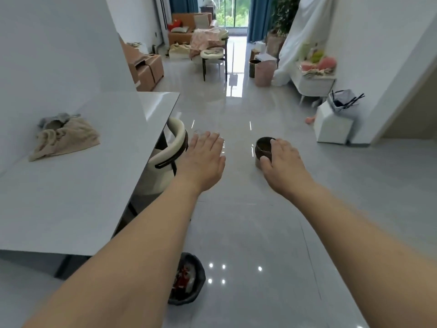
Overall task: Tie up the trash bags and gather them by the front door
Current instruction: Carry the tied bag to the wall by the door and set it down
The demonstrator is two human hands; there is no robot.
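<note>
1. Trash bags sit in bins along the room: I see a black one (186,280) open on the floor just below my left forearm, with red and white rubbish inside, untied.
2. A grey bag (341,100) lines the white bin (333,124) by the right wall, dark sticks poking out of its open top.
3. Farther off, a pink bin (264,72) and a small dark bin (254,67) stand side by side near the white draped sheet (305,36).
4. My left hand (203,159) is stretched forward, palm down, fingers straight and released, holding nothing.
5. My right hand (283,162) reaches forward too, fingers relaxed; it overlaps a small brown bin (263,146) on the floor, but I cannot tell if it touches it.
6. On my left, the table (71,197) carries a crumpled beige cloth (66,138), and a cream chair (170,157) is tucked at its edge.
</note>
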